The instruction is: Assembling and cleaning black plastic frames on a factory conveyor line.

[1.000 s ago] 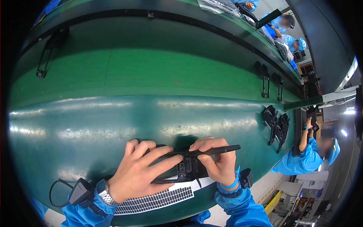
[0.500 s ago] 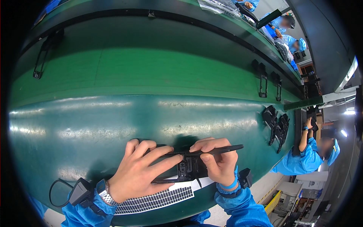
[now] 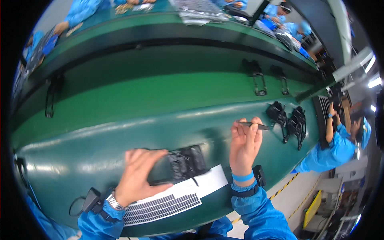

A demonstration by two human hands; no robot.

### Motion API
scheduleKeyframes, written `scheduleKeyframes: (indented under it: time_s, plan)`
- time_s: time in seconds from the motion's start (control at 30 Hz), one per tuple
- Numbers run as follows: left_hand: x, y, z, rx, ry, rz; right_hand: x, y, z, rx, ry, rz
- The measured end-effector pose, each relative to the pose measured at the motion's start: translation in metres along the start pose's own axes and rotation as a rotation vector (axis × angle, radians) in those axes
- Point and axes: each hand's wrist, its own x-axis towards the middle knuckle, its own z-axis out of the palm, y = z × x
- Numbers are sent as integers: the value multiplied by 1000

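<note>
My left hand [image 3: 140, 174] spans a black plastic housing [image 3: 187, 163] lying on the green bench, fingers along its far edge and thumb on its near edge. The palm hides the housing's left end. A thin black strip or cable hangs from its near side. Raised to the right and apart from the housing, my right hand [image 3: 246, 148] pinches a slim dark pen-like tool [image 3: 256, 125]; its tip is too blurred to make out. Under and in front of the housing lies a white sheet [image 3: 214, 182] with rows of small black rectangles.
Black bracket assemblies [image 3: 297, 126] lie on the bench at right. Black open frames [image 3: 260, 85] stand along the green back panel, another [image 3: 50, 100] at far left. A co-worker [image 3: 340, 140] sits at right; others work beyond the raised ledge [image 3: 160, 34]. A metal post [image 3: 320, 90] rises at right.
My right hand has lifted away from the housing, up and to the right, with the tool. My left fingers have drawn back to the housing's left end. The view has shifted, showing more co-workers.
</note>
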Motion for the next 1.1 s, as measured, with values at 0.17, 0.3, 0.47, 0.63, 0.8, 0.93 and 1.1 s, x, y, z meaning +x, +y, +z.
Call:
scheduleKeyframes:
  time_s: [0.17, 0.3, 0.47, 0.63, 0.8, 0.93, 1.1]
  plan:
    - [65, -42, -41, 203, 326, -198, 19, 6, -27, 217, 164, 76]
    - [122, -174, -64, 454, 563, -360, 19, 14, -22, 258, 180, 110]
    - [163, -189, -48, 852, 588, -510, 32, 14, -28, 232, 235, 32]
    - [276, -52, 18, 393, 373, -49, 41, 0, -35, 231, 364, -26]
    - [373, 37, 159, 161, 276, -339, 42, 7, -53, 237, 529, -72]
    - [398, 81, 206, 242, 298, -615, 42, 4, -52, 232, 604, -101]
    - [406, 72, 206, 219, 404, -639, 43, 3, -51, 244, 616, -106]
